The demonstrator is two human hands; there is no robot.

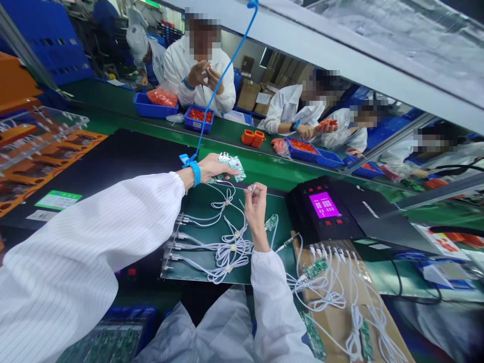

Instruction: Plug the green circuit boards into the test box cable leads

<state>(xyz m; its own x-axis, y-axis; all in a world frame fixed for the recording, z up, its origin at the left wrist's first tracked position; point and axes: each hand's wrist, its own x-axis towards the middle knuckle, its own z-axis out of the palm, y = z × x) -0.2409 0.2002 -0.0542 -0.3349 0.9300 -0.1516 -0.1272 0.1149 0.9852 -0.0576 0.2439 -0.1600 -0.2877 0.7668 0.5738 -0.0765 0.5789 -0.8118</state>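
Observation:
My left hand (212, 168), with a blue wrist strap (195, 174) at its cuff, is closed around a few green circuit boards (235, 167) held above the bench. Just to their right and slightly lower, my right hand (257, 204) pinches a small white cable plug (251, 188) between thumb and fingertips. The plug and the boards are apart. Below both hands, several bundled white cables (229, 252) lie on the green mat, plugged into a metal-edged strip (172, 252) on the left. Another circuit board (270, 223) rests behind my right hand, joined to a white cable.
A black tester (333, 214) with a magenta screen stands at right. Cables and boards lie on a cardboard sheet (340, 312) before it. An orange fixture (49, 166) is at left, and a blue tray of boards (113, 335) sits lower left. Across the line, co-workers handle orange parts beside blue bins (198, 123).

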